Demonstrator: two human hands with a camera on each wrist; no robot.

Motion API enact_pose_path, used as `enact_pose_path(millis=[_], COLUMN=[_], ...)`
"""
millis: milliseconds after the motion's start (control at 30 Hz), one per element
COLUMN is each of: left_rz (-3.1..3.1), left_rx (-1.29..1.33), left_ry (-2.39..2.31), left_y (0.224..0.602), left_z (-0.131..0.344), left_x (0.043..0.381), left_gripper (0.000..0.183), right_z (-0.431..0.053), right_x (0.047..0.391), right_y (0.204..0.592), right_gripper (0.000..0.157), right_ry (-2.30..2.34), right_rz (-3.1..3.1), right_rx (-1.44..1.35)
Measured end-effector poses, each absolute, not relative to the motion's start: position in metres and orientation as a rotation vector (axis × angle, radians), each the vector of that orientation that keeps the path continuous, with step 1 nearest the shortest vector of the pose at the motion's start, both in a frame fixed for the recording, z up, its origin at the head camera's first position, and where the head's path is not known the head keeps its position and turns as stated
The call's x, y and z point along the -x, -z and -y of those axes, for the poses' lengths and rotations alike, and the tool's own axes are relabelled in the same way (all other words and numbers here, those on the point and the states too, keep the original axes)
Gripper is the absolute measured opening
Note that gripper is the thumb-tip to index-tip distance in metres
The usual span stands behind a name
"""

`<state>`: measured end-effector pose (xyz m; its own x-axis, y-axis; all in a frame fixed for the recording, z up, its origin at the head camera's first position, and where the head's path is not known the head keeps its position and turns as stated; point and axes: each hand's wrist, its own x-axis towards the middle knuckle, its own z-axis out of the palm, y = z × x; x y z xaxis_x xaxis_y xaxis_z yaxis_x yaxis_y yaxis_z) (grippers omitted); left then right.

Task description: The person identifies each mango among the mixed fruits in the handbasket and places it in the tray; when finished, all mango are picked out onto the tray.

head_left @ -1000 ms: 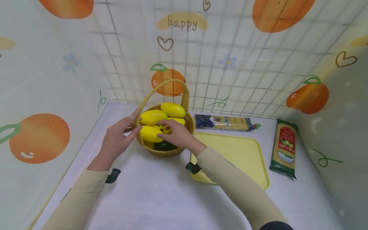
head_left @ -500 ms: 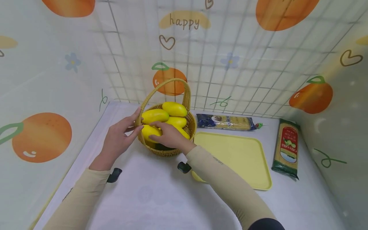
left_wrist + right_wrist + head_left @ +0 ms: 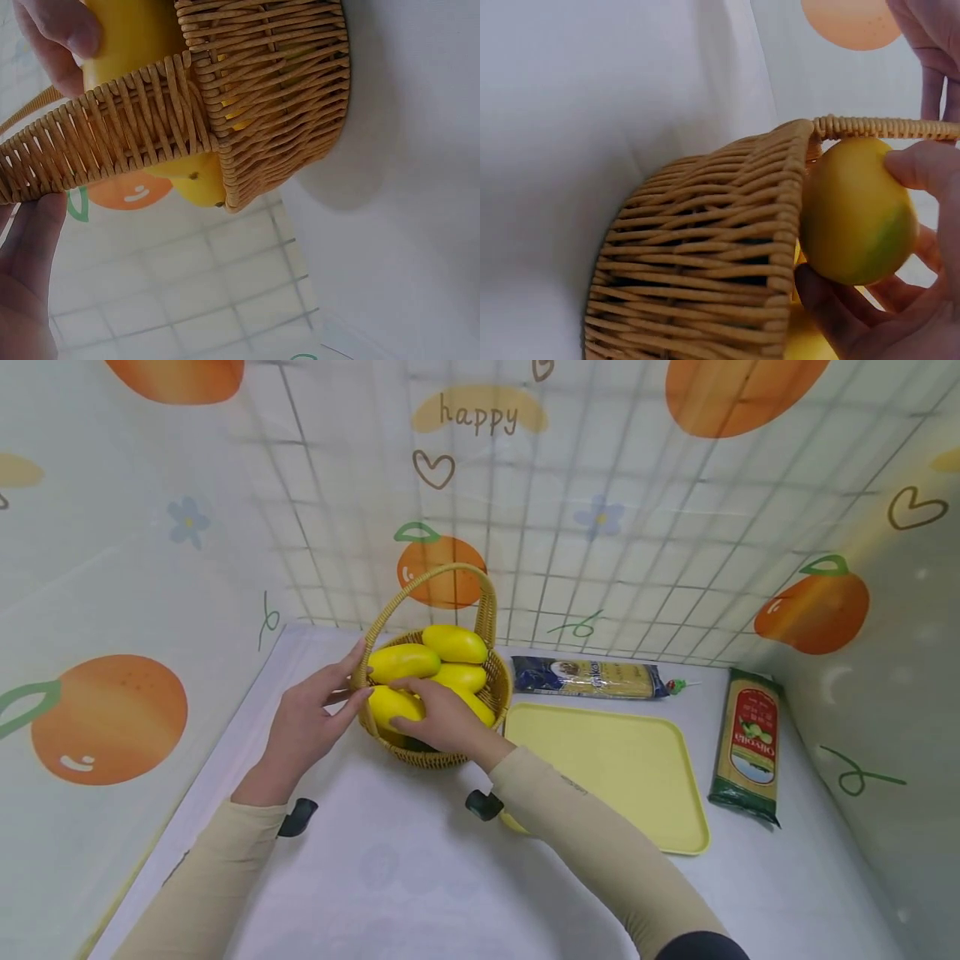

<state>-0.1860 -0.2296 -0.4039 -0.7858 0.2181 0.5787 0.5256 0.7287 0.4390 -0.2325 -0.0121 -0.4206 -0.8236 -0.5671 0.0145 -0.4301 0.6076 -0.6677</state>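
Note:
A wicker basket [image 3: 435, 760] with a tall arched handle holds several yellow mangoes [image 3: 405, 663]. My left hand [image 3: 303, 718] grips the lower left side of the basket's handle [image 3: 112, 127] between thumb and fingers. Inside the basket, my right hand [image 3: 446, 718] holds the front-left mango [image 3: 859, 214], which has a green patch at one end. The thumb is on one side of it and the fingers are curled round the other. That mango sits at the rim, just beneath the foot of the handle. Beneath my right hand, a dark item in the basket is mostly hidden.
To the right of the basket lies a yellow tray [image 3: 600, 768], partly covered by my right forearm. Behind it is a blue-ended pasta packet [image 3: 592, 678], with a green and gold packet [image 3: 746, 747] at far right. A patterned curtain [image 3: 585, 568] over wire grid backs the table.
My right hand has moved left over the front mango and closed its fingers round it, covering more of the dark item. My left hand stays on the handle.

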Motion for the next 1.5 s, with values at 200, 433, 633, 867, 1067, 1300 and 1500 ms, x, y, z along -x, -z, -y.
enact_pose_path(millis=[200,433,633,867,1067,1300,1500], left_rz=[2.425,2.415,2.404,2.415,2.403,2.394,2.381], left_rx=[0.562,0.560,0.565,0.549,0.554,0.553,0.560], left_ry=[0.854,0.872,0.884,0.882,0.885,0.870,0.874], left_y=[0.403,0.406,0.405,0.406,0.405,0.407,0.409], left_z=[0.230,0.230,0.228,0.228,0.228,0.229,0.228], left_x=[0.186,0.187,0.187,0.187,0.187,0.187,0.188], left_gripper=[0.079,0.079,0.079,0.078,0.079,0.080,0.082], right_z=[0.000,-0.026,-0.062,-0.114,-0.152,-0.177,-0.183], right_x=[0.222,0.207,0.196,0.186,0.181,0.186,0.199], right_y=[0.416,0.406,0.405,0.412,0.418,0.442,0.470], right_gripper=[0.058,0.058,0.056,0.056,0.056,0.058,0.058], right_ry=[1.040,1.153,1.215,1.264,1.280,1.233,1.202], right_rz=[-2.692,-2.696,-2.723,-2.765,-2.806,-2.879,-2.909], right_rx=[0.873,0.883,0.821,0.696,0.587,0.463,0.370])
